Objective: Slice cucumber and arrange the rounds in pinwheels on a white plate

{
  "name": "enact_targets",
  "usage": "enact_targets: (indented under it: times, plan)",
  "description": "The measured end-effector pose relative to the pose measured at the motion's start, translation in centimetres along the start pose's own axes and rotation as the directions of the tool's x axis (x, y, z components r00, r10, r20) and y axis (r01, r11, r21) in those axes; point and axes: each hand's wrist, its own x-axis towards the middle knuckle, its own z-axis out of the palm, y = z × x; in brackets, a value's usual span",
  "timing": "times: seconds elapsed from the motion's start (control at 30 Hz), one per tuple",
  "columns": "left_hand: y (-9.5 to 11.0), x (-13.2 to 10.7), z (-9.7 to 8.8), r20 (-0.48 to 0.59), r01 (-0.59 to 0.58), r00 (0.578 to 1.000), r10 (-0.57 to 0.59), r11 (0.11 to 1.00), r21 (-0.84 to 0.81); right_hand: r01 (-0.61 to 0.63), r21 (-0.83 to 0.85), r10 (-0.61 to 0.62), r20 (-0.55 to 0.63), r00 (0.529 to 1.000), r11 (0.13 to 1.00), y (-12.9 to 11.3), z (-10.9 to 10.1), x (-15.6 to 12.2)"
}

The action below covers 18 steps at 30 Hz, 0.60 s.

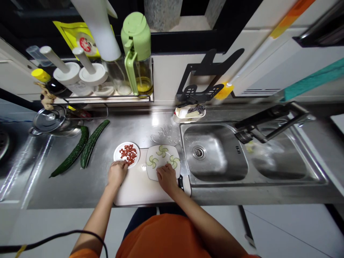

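Curling inward, left hand [117, 174] and right hand [167, 178]; watching remotely, I'm failing to tell whether they're pinching anything. Left is sitting at rim of round plate [116, 156], red bits [128, 153] lying inside; right is hanging over square plate [151, 174], green slices [152, 162] lying there, knife [183, 163] resting beside.

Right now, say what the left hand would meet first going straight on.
The left hand would likely meet the red pieces on the round white plate; it sits at the rim, though depth is unclear.
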Motion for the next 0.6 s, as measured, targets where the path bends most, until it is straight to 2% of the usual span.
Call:
enact_targets:
  times: [0.3, 0.5, 0.6]
  plan:
    - [1.0, 0.0, -0.8, 0.009, 0.111, 0.994, -0.111, 0.994, -0.007, -0.002, 0.003, 0.002, 0.009, 1.000, 1.000, 0.1, 0.0, -0.1]
    - [0.8, -0.2, -1.9, 0.034, 0.248, 0.968, -0.247, 0.940, -0.236, 0.009, 0.004, -0.009, -0.018, 1.000, 1.000, 0.3, 0.0, 0.1]
    - [1.6, -0.2, -1.6, 0.046, 0.248, 0.967, -0.250, 0.888, -0.387, 0.008, 0.006, -0.008, -0.022, 1.000, 1.000, 0.3, 0.1, 0.4]
